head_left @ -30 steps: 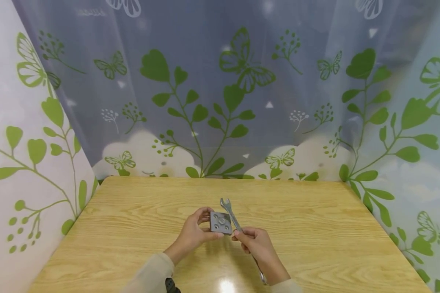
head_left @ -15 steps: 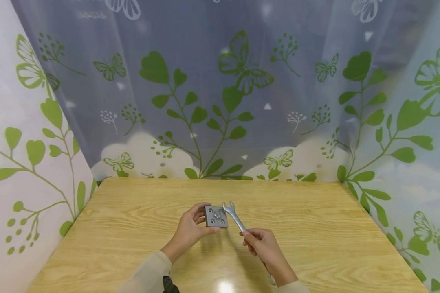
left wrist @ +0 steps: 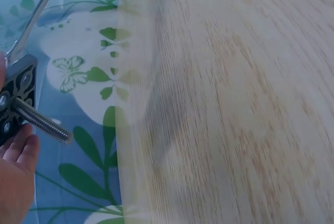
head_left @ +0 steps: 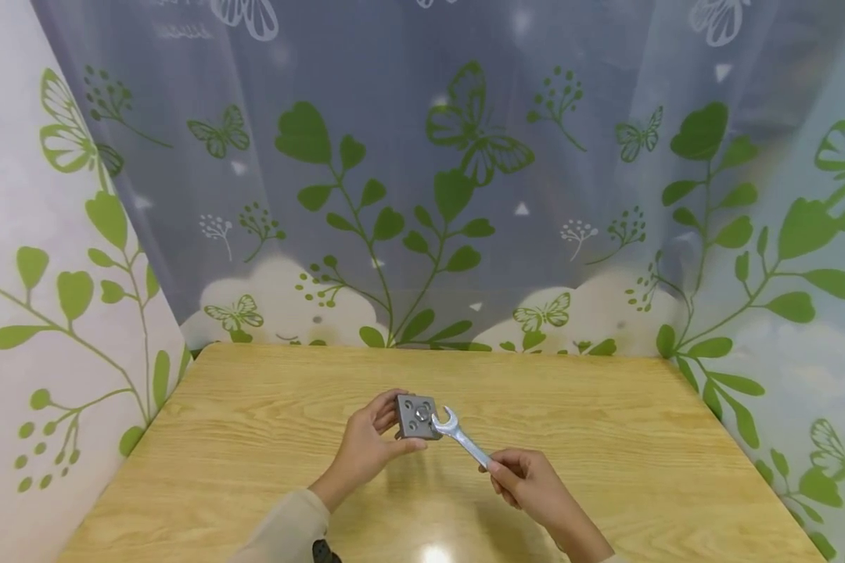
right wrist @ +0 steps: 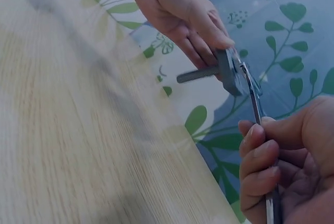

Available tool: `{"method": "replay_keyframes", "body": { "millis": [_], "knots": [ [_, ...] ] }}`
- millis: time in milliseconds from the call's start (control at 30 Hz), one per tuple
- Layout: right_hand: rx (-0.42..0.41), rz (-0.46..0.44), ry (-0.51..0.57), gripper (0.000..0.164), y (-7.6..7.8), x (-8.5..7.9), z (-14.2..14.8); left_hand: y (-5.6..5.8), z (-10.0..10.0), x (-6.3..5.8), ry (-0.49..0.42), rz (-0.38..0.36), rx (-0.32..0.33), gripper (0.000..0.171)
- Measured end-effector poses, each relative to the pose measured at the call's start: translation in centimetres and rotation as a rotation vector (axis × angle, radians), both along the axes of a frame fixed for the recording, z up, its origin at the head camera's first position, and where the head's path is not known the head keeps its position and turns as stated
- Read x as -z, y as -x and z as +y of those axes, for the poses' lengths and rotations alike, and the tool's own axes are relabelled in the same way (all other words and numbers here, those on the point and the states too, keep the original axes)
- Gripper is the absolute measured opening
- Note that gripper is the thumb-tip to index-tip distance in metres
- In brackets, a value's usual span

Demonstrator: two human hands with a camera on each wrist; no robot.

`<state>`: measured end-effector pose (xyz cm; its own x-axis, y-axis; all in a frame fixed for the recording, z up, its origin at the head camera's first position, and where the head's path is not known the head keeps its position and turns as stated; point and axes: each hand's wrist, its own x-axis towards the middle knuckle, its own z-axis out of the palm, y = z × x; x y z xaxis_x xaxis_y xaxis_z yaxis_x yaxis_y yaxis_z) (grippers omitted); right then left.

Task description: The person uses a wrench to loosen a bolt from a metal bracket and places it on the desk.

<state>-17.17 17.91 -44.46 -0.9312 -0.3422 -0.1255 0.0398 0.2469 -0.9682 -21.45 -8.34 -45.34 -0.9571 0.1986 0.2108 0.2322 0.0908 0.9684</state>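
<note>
A square grey plate (head_left: pixel 408 424) with holes near its corners is gripped at its edges by my left hand (head_left: pixel 366 450), above the table. A hex bolt passes through its middle: the bolt head (head_left: pixel 422 412) faces away from the left palm's side in the head view, and the threaded shank (left wrist: pixel 44 122) sticks out behind. My right hand (head_left: pixel 535 486) holds a silver open-end wrench (head_left: pixel 470 446) by its handle. The wrench's forked end lies at the plate's lower right edge, close to the bolt head; whether they touch I cannot tell.
Beneath both hands spreads a wood-grain table (head_left: pixel 253 414). A patterned cloth (head_left: pixel 570 172) with leaves and butterflies stands behind its far edge, and similar cloth flanks both sides. A black object (head_left: pixel 324 551) sits at the left sleeve.
My right hand has shifted right and slightly down, tilting the wrench flatter, its forked end now over the plate's lower right edge. The left hand with the plate has moved slightly left and up.
</note>
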Motion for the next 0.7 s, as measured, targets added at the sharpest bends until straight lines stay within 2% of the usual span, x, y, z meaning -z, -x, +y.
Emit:
{"method": "replay_keyframes", "body": {
  "millis": [167,433,700],
  "knots": [
    [-0.006,-0.059,0.051,0.030,-0.6,-0.3,-0.7,-0.4,0.6,-0.2,0.036,0.085,-0.042,0.077],
    [0.013,-0.159,0.174,0.027,-1.2,-0.5,-2.0,-0.4,1.3,-0.2,0.089,0.258,-0.080,0.074],
    [0.049,-0.228,0.265,0.025,-2.0,-0.2,-3.4,-0.5,1.5,0.2,0.123,0.322,-0.142,0.076]
  ]
}}
